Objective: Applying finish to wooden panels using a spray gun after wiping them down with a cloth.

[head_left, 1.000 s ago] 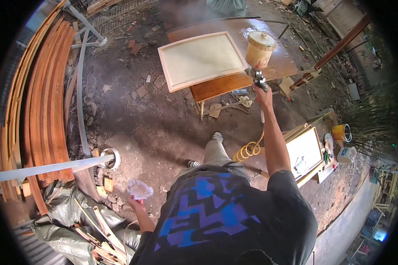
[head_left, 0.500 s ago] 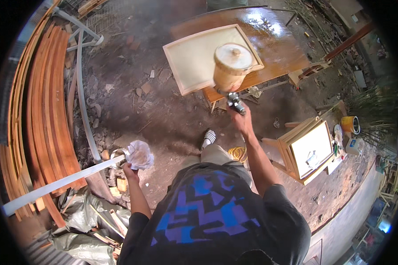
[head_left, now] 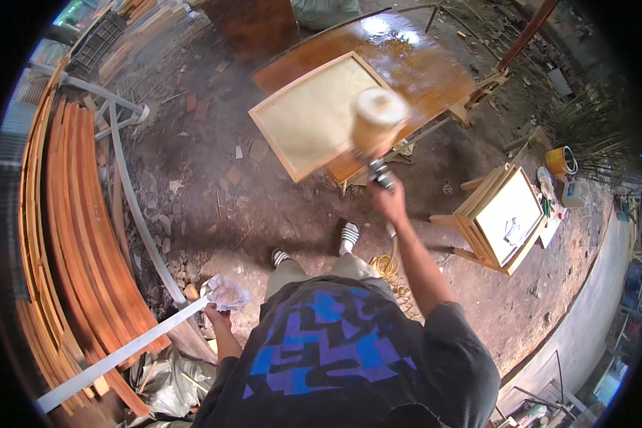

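My right hand (head_left: 387, 202) is wrapped round the handle of a spray gun (head_left: 380, 173), with its hose hanging below. The gun's tan paint cup (head_left: 374, 121), white on top, is blurred by motion. It stands out in front of the right part of a pale framed panel (head_left: 310, 114), whose near left corner sticks out past a glossy brown tabletop (head_left: 435, 71). Low at the left, my left hand (head_left: 219, 315) is closed on a crumpled white cloth (head_left: 225, 293). The end of a long white bar (head_left: 121, 357) lies close by; whether the hand touches it cannot be told.
Reddish-brown planks (head_left: 85, 214) are stacked along the left beside a grey metal frame (head_left: 132, 178). At right stands a wooden frame stack (head_left: 506, 221) on legs, with a yellow can (head_left: 560, 162) behind. A coiled yellow hose (head_left: 385, 267) lies near my feet; rubble covers the ground.
My view has shifted, and both my feet now show. The spray gun has moved slightly down and tilted against the panel. My left hand still holds the cloth, now lower in view.
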Demonstrator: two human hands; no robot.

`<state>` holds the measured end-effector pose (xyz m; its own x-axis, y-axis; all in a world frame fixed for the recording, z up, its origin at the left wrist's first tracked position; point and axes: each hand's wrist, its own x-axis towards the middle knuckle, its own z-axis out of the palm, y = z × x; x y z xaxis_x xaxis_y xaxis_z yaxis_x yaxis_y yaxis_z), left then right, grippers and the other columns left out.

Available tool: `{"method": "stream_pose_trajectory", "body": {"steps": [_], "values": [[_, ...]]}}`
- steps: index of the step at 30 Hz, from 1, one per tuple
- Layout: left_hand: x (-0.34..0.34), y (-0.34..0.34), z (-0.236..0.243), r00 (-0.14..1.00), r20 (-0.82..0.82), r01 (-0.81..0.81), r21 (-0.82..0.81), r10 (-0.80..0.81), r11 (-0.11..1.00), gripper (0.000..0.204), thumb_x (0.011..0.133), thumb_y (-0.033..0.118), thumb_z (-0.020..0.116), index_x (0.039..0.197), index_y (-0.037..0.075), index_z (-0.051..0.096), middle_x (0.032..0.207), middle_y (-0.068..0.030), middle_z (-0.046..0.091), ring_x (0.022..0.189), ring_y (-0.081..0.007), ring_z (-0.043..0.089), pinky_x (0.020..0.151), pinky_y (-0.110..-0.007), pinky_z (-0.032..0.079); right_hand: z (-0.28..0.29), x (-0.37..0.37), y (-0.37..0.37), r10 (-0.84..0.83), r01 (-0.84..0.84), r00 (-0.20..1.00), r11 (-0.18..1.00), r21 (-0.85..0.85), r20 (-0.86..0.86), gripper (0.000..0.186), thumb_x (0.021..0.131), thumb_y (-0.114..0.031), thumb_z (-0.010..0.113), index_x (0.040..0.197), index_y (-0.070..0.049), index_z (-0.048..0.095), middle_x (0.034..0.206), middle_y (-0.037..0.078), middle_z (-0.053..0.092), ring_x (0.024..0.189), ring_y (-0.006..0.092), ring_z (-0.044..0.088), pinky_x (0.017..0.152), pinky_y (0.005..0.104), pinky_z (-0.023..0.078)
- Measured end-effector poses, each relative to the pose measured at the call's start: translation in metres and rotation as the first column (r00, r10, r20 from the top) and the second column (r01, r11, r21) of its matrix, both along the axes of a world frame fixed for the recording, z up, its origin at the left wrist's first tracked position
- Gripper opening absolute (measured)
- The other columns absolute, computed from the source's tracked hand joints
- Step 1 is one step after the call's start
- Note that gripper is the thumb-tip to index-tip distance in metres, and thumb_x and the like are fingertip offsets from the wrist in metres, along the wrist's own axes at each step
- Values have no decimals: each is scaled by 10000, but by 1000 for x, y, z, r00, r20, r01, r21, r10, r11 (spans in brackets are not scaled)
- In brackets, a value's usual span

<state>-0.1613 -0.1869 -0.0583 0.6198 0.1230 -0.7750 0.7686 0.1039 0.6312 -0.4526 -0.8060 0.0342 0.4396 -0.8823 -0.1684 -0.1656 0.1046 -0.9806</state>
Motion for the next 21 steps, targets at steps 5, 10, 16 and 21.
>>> {"method": "stream_pose_trajectory", "body": {"steps": [5,10,16,21], "values": [[63,6,1,999,2,52,-27,-52,998,577,808,296,455,1334,78,549,1264,-120,647,1126,-318,636,934,-498,517,-17,-36,-122,-353,346,936,916,-201,4,203,869,-278,751,866,-96,661,640,-52,533,515,75,485,470,262,370],[129,78,-5,999,12,36,-61,-35,998,502,803,335,490,1231,98,603,1184,-102,665,1054,-292,646,877,-473,523,35,1,-102,-561,443,747,820,-363,-356,444,834,-400,728,1063,-21,699,833,27,693,790,169,631,767,340,498],[229,137,-32,992,-87,97,3,-97,995,444,780,311,500,1163,126,625,1096,-65,670,976,-261,637,815,-440,524,30,44,9,-344,334,935,936,-112,-85,257,866,-307,729,807,-67,658,647,-16,536,542,102,511,461,276,390],[322,116,-64,969,-118,220,-2,-219,975,493,826,346,467,1218,75,594,1141,-148,657,1051,-334,646,898,-498,558,65,115,132,-203,219,965,972,88,-168,207,886,-275,697,870,-71,666,707,-16,576,537,88,516,460,259,412]]}}
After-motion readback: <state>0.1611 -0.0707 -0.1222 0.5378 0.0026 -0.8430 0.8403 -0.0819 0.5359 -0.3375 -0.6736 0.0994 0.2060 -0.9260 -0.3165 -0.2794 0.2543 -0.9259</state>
